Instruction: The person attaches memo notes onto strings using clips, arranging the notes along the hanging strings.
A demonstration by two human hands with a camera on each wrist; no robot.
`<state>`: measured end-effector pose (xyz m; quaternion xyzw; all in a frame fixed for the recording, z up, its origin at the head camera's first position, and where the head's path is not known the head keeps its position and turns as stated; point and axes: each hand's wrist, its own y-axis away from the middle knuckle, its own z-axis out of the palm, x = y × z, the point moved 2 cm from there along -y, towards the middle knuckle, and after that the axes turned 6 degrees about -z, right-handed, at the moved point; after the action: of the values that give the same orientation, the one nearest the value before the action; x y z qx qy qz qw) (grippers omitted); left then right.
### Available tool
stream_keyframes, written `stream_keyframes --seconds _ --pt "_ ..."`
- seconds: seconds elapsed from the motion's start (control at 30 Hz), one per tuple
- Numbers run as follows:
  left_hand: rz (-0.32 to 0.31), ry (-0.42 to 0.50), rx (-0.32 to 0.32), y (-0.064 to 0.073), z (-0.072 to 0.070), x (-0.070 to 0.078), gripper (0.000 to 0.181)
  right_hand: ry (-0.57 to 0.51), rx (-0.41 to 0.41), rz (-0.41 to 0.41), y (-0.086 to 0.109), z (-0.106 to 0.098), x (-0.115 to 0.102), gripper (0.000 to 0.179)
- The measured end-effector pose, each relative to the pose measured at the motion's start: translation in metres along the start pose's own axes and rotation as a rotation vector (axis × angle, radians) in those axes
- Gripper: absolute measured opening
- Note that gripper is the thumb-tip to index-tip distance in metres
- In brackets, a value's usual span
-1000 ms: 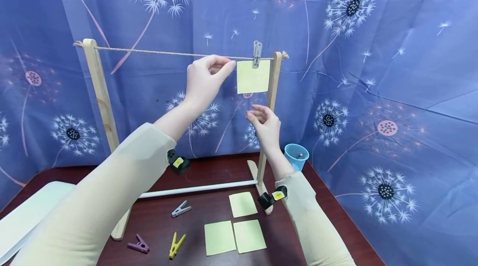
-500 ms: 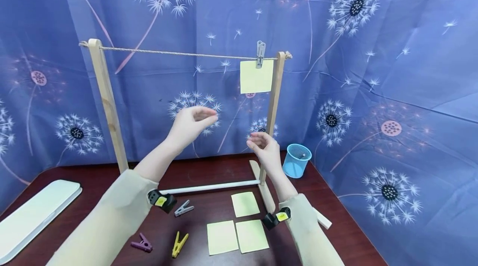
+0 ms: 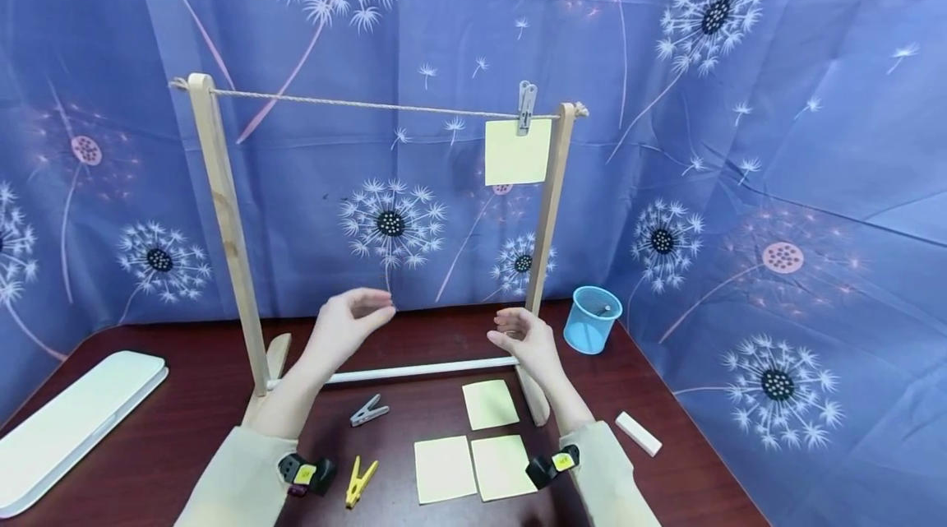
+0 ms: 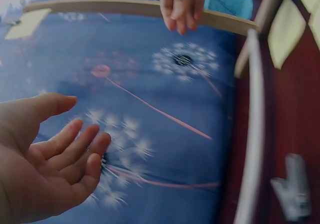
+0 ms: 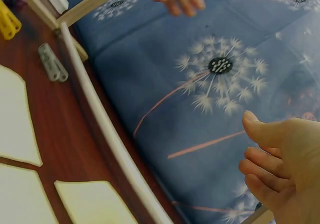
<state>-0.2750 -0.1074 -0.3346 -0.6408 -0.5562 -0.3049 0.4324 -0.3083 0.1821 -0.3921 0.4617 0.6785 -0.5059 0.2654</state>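
Note [image 3: 517, 152] clipped on rope [image 3: 355, 104] near its right end; loose notes [image 3: 491, 404] in from counter's [image 3: 614, 387] right edge. Left hand [image 3: 342, 328], right hand [image 3: 529, 344] raised, fingers loosely bent, thumbs apart.

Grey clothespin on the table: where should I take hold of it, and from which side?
I'd pinch the grey clothespin across its two spread arms, coming from above and the right. It lies with its V opening rightward and its narrow end to the left, so squeezing the arms should probably open it. The white bar runs beyond it, seemingly out of that path.
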Motion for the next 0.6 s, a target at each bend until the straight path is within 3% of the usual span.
stream_keyframes --seconds 0.27,0.43,0.6 --pt "-0.153 -0.01 -0.065 0.017 0.017 -0.056 0.042 0.072 -0.107 0.03 0.012 0.002 0.021 0.036" --pt "-0.204 -0.014 -0.069 0.025 0.023 -0.078 0.048 0.092 -0.197 0.048 0.017 0.004 0.031 0.037" --pt "-0.233 -0.068 -0.099 0.032 0.03 -0.093 0.056 0.167 -0.273 0.004 0.022 0.006 0.042 0.038"
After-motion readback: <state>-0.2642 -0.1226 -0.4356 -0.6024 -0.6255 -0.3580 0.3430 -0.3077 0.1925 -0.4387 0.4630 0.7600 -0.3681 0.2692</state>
